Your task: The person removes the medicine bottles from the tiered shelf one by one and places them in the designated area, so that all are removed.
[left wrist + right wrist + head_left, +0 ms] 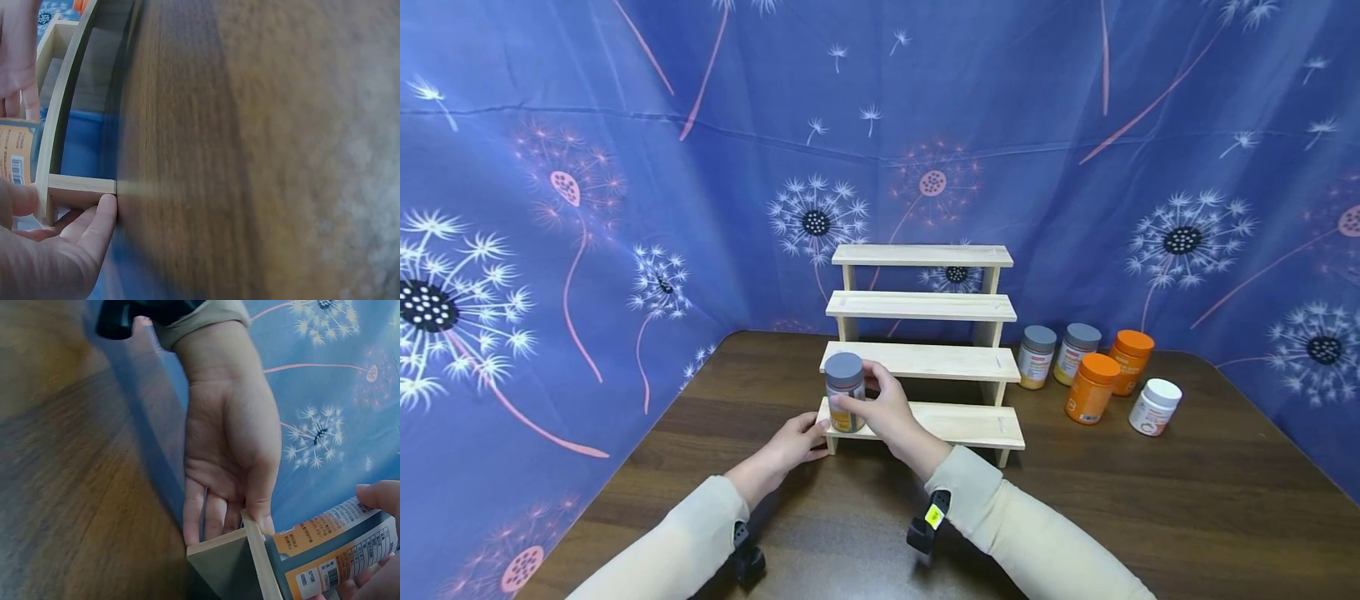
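Observation:
A stepped wooden display shelf (955,423) with several pale tiers stands on the table. On the left end of its lowest tier is a supplement bottle (846,372) with a grey lid and an orange-and-white label, upright. My right hand (891,410) grips this bottle from the right side, fingers behind and thumb in front. My left hand (787,447) holds the left end of the lowest tier. In the left wrist view, the left hand's (69,253) thumb lies on top of the board and its fingers lie against the support below.
Right of the shelf stand two grey-lidded bottles (1035,357) (1076,353), two orange bottles (1092,388) (1132,362) and a white bottle (1155,407). A blue dandelion-print cloth (1045,208) hangs behind and left of the brown wooden table (1225,500).

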The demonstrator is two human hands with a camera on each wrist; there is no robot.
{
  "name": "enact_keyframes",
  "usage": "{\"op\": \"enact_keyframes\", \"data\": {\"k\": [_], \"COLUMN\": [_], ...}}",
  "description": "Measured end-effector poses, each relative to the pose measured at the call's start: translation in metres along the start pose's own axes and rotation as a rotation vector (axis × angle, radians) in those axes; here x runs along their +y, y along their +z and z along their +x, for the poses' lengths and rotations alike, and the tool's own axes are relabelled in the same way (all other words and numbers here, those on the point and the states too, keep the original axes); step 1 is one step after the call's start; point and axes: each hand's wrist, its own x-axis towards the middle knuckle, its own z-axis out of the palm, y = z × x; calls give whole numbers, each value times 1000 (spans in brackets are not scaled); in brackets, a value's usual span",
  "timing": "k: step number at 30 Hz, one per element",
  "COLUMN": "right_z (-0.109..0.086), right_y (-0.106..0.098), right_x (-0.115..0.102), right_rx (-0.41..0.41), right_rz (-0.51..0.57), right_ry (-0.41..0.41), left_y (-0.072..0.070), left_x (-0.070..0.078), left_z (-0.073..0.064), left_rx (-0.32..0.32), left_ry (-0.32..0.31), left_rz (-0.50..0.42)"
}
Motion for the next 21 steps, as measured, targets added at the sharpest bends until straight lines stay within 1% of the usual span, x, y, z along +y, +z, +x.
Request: {"op": "enact_keyframes", "data": {"k": [3, 7, 10, 16, 21], "right_z": [-4, -7, -10, -19, -28], "right_y": [-3, -8, -11, -17, -22], "right_x": [-1, -3, -5, -7, -10], "right_rx": [5, -18, -37, -60, -101], "right_rz": [-15, -26, -15, -20, -5], "right_ry": [9, 8, 5, -14, 3], "left_y": [0, 1, 1, 1, 0], "left_x": [-1, -1, -1, -1, -1], "left_z": [1, 2, 2, 3, 3], "left_rx": [-7, 8, 19, -5, -15], "left_ry": [-1, -7, -9, -14, -5], "left_rz": [9, 10, 6, 10, 11]}}
